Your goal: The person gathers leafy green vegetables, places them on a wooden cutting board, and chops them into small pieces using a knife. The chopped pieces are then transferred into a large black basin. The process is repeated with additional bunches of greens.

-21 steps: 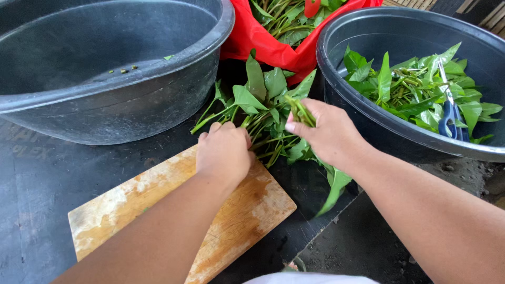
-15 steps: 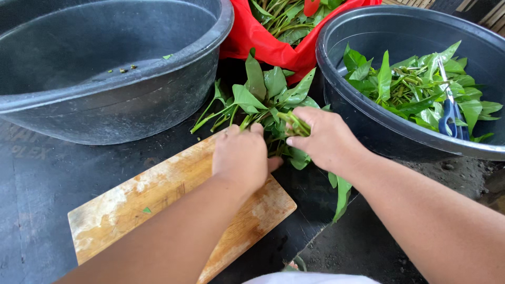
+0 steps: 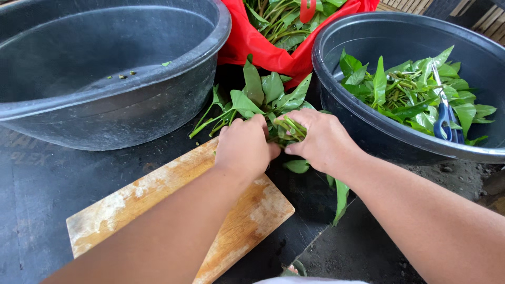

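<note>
Left hand (image 3: pixel 244 150) — now pressing against the right hand (image 3: pixel 321 141) at scene centre, having closed in from the near-left over the last half second; fingers curling together over the bunch (image 3: pixel 263 102).
Right hand — gripping the cut stem ends, fingers clamping round them, thumb hidden; hardly shifting from its earlier spot.
Bunch — leafy greens lying on the dark table (image 3: pixel 42 184), just past the far end of the board (image 3: pixel 173 210), leaves fanning away toward the far side; stems now gathering tighter between both hands than a moment ago, suggesting squaring-up of the bundle rather than cutting.
Board — wooden, pale-stained, lying bare on the near side, partly under the left forearm.
Left tub (image 3: pixel 105 113) — large, dark, holding only a few green scraps.
Right tub (image 3: pixel 368 137) — dark, holding loose leaves and blue scissors (image 3: pixel 447 118).
Red bag (image 3: pixel 252 44) — sitting far, between the tubs, holding more greens.
</note>
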